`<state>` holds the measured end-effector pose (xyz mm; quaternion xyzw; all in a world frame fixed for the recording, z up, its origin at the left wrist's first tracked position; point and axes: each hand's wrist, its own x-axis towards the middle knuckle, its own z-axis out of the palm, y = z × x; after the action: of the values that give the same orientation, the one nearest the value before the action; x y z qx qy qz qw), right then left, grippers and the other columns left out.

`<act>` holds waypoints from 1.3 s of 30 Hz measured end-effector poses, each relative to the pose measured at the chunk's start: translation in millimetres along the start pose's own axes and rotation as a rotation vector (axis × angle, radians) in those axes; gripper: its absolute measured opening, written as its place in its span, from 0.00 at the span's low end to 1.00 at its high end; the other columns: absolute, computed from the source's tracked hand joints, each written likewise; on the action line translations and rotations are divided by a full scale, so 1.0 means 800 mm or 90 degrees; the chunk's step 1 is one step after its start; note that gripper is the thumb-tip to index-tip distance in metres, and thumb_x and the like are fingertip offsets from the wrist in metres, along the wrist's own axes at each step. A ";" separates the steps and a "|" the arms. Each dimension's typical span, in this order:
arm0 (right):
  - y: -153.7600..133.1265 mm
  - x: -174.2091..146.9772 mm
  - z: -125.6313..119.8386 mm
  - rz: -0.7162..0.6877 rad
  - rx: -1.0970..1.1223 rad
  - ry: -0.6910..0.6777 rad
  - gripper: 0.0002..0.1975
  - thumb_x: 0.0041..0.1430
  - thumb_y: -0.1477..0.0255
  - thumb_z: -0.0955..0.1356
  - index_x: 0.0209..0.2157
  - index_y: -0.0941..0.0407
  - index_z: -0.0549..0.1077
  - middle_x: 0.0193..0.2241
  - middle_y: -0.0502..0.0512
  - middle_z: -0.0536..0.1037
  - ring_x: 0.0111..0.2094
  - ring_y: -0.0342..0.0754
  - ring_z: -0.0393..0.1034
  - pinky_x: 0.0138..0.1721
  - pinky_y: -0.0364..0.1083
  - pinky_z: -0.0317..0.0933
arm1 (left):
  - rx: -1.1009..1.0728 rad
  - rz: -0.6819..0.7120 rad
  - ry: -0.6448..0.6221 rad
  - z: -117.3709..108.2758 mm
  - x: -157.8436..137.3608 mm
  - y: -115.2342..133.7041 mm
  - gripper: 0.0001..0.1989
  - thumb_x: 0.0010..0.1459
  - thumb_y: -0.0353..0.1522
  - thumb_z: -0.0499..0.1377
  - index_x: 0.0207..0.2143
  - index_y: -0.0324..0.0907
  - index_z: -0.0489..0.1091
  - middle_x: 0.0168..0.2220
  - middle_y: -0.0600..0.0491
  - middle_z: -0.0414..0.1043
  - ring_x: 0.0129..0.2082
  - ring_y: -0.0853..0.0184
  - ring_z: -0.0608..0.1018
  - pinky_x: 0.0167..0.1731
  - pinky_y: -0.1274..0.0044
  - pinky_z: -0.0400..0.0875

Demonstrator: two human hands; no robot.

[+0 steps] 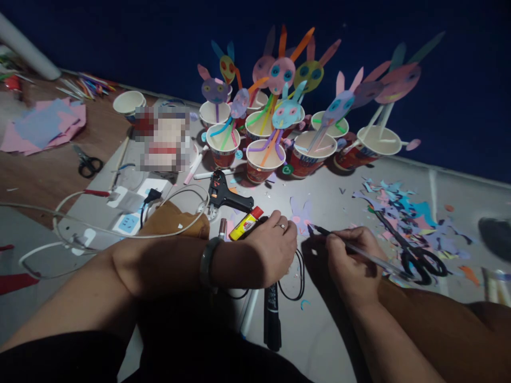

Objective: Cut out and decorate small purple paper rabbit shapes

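My right hand (356, 261) is closed round a pen (365, 252) with a clear barrel, its dark tip at the lower edge of a small purple paper rabbit head (300, 214). The cutout lies flat, with two ears and pink spots. From the left, my left hand (273, 246) keeps its curled fingertips on the cutout's edge; the fingertips are partly hidden. Close to that hand are a yellow glue stick (245, 223) with a red cap and a brown-capped marker (222, 229). A thick black marker (272, 316) lies below it.
Paper cups (265, 159) with rabbit figures stand along the back. A hot glue gun (229, 194) and a power strip (130, 221) with cables lie left. Black scissors (403, 247) rest on paper scraps (423, 207) at right. More scissors (88, 162) and paper sheets (43, 125) are far left.
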<state>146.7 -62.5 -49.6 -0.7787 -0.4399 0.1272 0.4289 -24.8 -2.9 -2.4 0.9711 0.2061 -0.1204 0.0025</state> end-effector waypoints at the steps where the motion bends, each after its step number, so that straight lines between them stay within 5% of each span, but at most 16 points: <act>1: 0.000 0.000 0.000 -0.005 -0.004 -0.004 0.05 0.48 0.69 0.67 0.24 0.53 0.66 0.20 0.48 0.70 0.23 0.47 0.66 0.27 0.47 0.59 | -0.001 0.000 0.000 0.000 0.000 0.000 0.24 0.64 0.38 0.48 0.57 0.34 0.68 0.60 0.40 0.64 0.55 0.53 0.68 0.59 0.62 0.55; 39: -0.013 -0.001 -0.002 -0.027 -0.041 -0.019 0.04 0.49 0.70 0.67 0.24 0.52 0.66 0.20 0.50 0.70 0.23 0.48 0.65 0.26 0.47 0.59 | -0.006 0.000 -0.020 -0.006 0.000 0.000 0.25 0.65 0.38 0.48 0.58 0.33 0.67 0.61 0.39 0.63 0.55 0.53 0.68 0.58 0.63 0.56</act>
<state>140.8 -61.5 -40.9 -0.7807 -0.4665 0.1152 0.3995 -23.7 -2.4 2.0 0.9691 0.2065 -0.1344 0.0102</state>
